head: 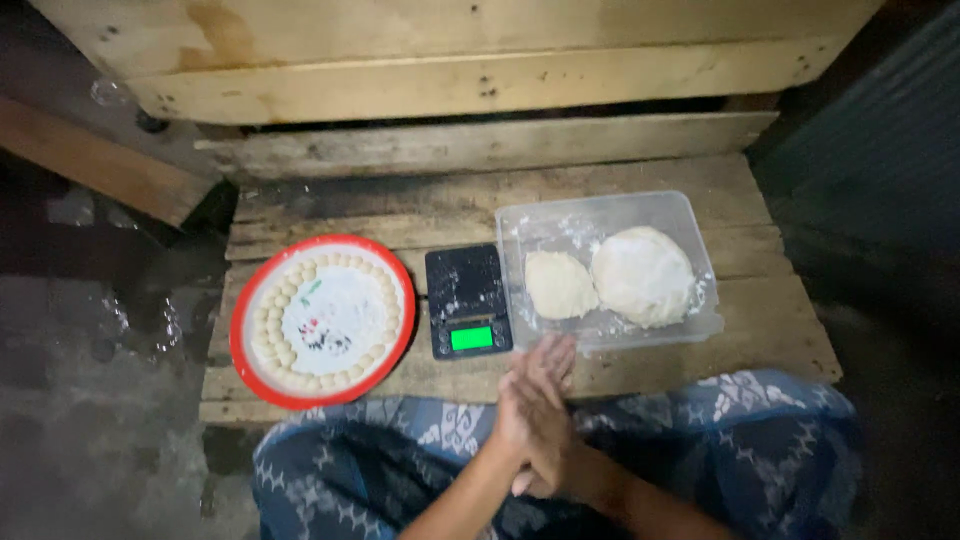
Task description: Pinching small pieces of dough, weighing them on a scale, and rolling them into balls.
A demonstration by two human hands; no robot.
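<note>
A wooden pallet platform (640, 375) fills mid-frame, serving as the work surface. At centre right sits a clear plastic container (680, 215) holding two dough lumps (642, 274), kept within reach. At centre left, a red-rimmed round tray (244, 312) carries small dough balls (277, 301) ranged along its rim. Between them lies a black digital scale (466, 295), display lit green. At lower centre, the left hand (524, 405) and right hand (556, 440) press flat, palm to palm, fingers extended; whether dough lies between cannot be told.

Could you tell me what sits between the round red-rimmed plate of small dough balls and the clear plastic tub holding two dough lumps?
In the head view, a small black kitchen scale with a lit green display sits between the plate and the tub.
</note>
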